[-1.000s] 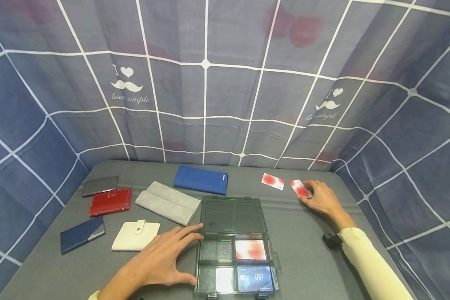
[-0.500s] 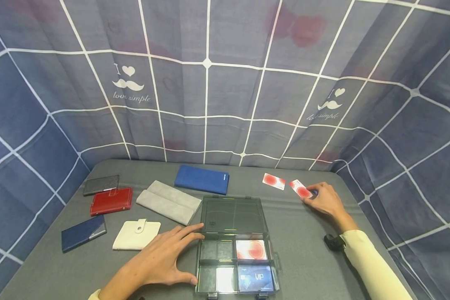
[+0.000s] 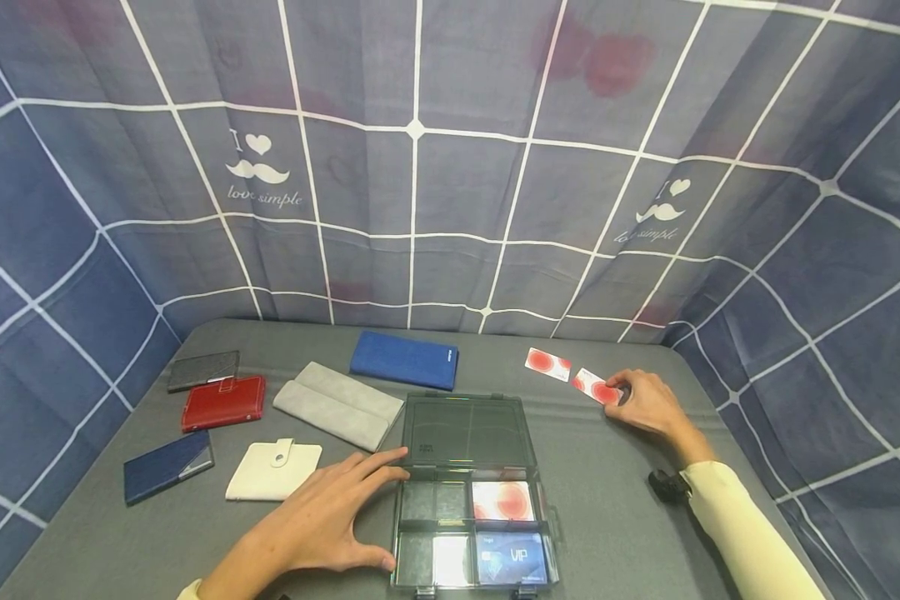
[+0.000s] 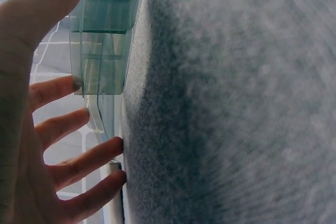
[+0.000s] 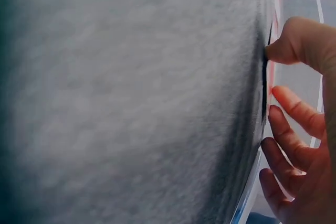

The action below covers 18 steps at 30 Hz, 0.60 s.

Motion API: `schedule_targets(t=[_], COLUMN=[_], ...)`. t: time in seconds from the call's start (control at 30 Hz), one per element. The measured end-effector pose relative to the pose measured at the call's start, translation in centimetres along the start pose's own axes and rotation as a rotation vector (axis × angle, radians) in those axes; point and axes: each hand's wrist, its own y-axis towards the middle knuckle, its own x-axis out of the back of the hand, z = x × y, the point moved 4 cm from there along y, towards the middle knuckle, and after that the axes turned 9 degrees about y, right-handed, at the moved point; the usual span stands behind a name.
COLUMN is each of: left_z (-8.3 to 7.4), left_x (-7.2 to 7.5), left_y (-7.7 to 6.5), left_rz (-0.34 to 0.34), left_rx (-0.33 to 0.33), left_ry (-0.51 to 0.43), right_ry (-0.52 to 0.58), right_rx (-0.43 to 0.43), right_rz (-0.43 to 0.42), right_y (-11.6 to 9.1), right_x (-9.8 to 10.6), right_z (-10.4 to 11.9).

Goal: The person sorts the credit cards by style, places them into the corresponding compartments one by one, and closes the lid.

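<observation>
At the right back, my right hand (image 3: 648,406) pinches a red-and-white card (image 3: 592,385) by its right end, thumb and fingertips at its edges. The card lies low at the cloth. In the right wrist view it shows edge-on as a thin strip (image 5: 271,77). A second such card (image 3: 547,364) lies just beyond to the left. My left hand (image 3: 326,517) has its fingers spread, thumb and fingertips against the left side of a clear grey-green compartment box (image 3: 467,429), its lid laid back. Inside the box are another red-and-white card (image 3: 502,501) and a blue VIP card (image 3: 512,557).
Left of the box lie a light grey wallet (image 3: 337,406), a blue wallet (image 3: 403,360), a cream snap holder (image 3: 273,471), a red holder (image 3: 223,403), a dark grey holder (image 3: 202,370) and a navy holder (image 3: 168,467). A grid-patterned curtain (image 3: 450,183) encloses the back and sides.
The card at my right hand has turned and come lower, now lying nearly parallel to the other card. A blue bit under my right fingers is no longer visible. My left hand stays at the box.
</observation>
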Motion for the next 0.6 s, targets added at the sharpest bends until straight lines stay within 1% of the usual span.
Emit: schedule_targets(t=[0.27, 0.4, 0.6], left_z=[0.0, -0.1, -0.2], left_x=[0.0, 0.0, 0.1], left_y=[0.0, 0.0, -0.1], left_rz=[0.0, -0.005, -0.019], left_rx=[0.002, -0.001, -0.013], left_ry=[0.005, 0.005, 0.022], right_ry=[-0.015, -0.01, 0.027], right_rx=[0.03, 0.045, 0.116], right_rz=[0.001, 0.005, -0.013], right_y=[-0.6, -1.2, -2.1], right_x=[0.1, 0.3, 0.3], right_z=[0.3, 1.1, 2.9])
